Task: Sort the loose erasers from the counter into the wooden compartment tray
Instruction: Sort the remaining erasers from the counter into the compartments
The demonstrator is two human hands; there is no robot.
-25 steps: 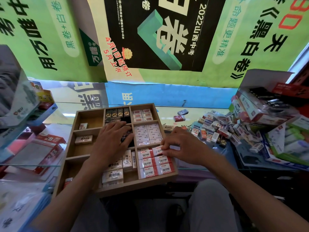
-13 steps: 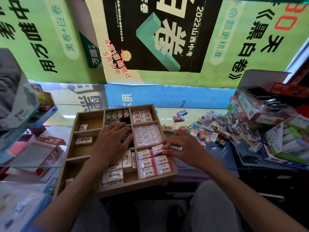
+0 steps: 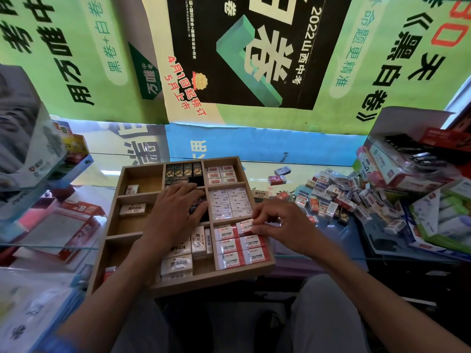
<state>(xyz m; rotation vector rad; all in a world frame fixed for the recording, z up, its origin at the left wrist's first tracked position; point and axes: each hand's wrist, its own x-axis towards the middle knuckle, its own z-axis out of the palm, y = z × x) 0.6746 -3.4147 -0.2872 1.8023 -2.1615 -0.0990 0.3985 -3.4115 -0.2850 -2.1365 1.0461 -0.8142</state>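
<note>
At the near right compartment of the wooden tray, the right hand pinches a red-and-white 2B eraser with curled fingertips, its far end tilted up on the divider instead of lying flat among the five already packed there. The left hand lies flat with fingers spread over the middle compartment, holding nothing. Well to the right on the counter, the loose eraser pile waits. The risk, as I judge it, is jamming: the last slot looks tight, so pressing the eraser in crooked could wedge it or lift its neighbours. The tray overhangs the near counter edge, so a hard downward push might tip it.
</note>
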